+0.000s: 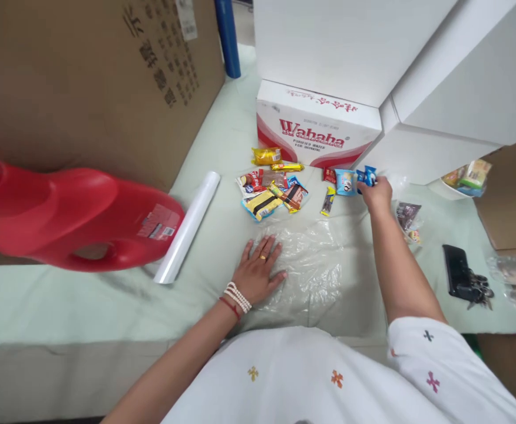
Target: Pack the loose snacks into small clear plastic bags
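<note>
My left hand lies flat with its fingers spread at the left edge of a crumpled clear plastic sheet or bag. Farther right, my right hand pinches a small blue snack packet. Touching or close beside that packet is a light-blue snack packet, with a red packet to its left. A narrow yellow-and-dark packet lies just in front. Several wrapped snacks, among them a yellow packet with a black band, are heaped left of these.
A Wahaha carton stands behind the snacks, against white boxes. Leftward are a white roll, a red jug and a large cardboard box. At right are a snack bowl, a dark phone and keys.
</note>
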Action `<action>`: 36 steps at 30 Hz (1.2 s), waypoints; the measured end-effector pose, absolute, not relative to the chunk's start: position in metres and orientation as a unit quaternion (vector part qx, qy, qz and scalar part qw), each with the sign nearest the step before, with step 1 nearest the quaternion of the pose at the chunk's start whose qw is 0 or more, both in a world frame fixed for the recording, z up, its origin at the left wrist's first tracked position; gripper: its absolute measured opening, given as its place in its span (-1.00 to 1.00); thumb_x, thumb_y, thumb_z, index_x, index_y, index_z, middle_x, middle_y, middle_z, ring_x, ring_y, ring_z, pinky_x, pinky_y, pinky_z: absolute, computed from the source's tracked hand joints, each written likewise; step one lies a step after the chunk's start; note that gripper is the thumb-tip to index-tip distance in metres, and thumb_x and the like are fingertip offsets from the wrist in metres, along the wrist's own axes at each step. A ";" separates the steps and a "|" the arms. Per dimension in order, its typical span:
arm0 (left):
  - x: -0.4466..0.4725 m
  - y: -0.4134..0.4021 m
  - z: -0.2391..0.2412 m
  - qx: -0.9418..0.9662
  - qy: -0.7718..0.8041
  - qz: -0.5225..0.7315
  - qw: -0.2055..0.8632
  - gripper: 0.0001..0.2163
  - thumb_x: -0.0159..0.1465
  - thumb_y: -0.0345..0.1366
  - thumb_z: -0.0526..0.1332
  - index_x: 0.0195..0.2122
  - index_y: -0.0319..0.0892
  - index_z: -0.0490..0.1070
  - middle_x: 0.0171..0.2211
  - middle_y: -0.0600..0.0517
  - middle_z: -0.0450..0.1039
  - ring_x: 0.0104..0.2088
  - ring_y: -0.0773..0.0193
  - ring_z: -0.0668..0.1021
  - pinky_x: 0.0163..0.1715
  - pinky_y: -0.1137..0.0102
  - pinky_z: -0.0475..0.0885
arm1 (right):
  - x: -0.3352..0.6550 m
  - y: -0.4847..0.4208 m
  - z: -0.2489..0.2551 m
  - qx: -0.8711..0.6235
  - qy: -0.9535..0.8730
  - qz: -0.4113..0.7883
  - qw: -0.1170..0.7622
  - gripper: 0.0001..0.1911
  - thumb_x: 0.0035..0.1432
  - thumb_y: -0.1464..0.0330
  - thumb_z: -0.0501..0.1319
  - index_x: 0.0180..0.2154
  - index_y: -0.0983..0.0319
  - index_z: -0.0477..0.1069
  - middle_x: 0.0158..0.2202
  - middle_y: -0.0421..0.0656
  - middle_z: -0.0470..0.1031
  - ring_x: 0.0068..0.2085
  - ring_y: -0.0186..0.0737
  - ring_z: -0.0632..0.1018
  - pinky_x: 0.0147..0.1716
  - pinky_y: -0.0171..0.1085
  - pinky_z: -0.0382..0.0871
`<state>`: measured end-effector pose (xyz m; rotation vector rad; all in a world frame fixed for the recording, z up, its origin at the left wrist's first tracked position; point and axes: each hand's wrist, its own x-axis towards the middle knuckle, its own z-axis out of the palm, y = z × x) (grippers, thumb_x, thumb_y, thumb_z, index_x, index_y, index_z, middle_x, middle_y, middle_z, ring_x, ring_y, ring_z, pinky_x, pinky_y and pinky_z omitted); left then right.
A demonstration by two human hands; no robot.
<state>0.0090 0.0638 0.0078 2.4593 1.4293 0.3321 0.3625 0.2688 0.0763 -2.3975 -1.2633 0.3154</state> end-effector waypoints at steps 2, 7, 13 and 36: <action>0.010 0.063 0.008 0.848 0.495 0.120 0.146 -0.30 0.38 0.06 0.14 0.45 -0.19 0.08 0.47 -0.24 0.02 0.46 -0.10 0.13 0.43 -0.14 -0.09 | 0.346 0.224 0.084 -0.813 -0.507 0.115 0.262 -0.47 0.15 0.15 0.33 0.08 0.27 0.37 -0.15 -0.07 0.55 -0.21 -0.16 0.55 -0.12 -0.18 0.42; 0.010 0.063 0.005 0.845 0.493 0.131 0.159 -0.20 0.36 0.11 0.14 0.48 -0.26 -0.03 0.48 -0.28 -0.01 0.48 -0.09 0.09 0.45 -0.13 -0.18 | 0.282 0.104 0.080 -0.583 -0.746 0.262 0.187 -0.44 0.18 0.18 0.32 0.18 0.14 0.34 -0.01 -0.06 0.55 -0.11 -0.06 0.60 -0.14 -0.16 0.49; -0.002 0.061 0.010 0.838 0.489 0.158 0.186 -0.14 0.35 0.05 0.18 0.50 -0.31 -0.16 0.47 -0.33 -0.01 0.47 -0.09 0.11 0.44 -0.10 -0.08 | 0.230 0.071 0.056 -0.534 -0.816 0.219 -0.005 -0.38 0.24 0.31 0.27 0.31 0.14 0.25 0.20 0.03 0.42 -0.07 0.01 0.62 -0.24 -0.17 0.51; -0.062 0.079 0.031 0.909 0.282 0.053 0.303 -0.36 0.15 -0.08 0.39 0.27 -0.03 0.37 0.40 -0.19 0.20 0.39 -0.08 0.27 0.41 -0.08 0.03 | 0.309 0.040 0.077 -0.487 -0.631 0.563 0.218 -0.72 0.39 0.11 0.17 -0.24 0.17 0.39 -0.34 -0.16 0.49 -0.32 -0.24 0.53 -0.29 -0.25 0.43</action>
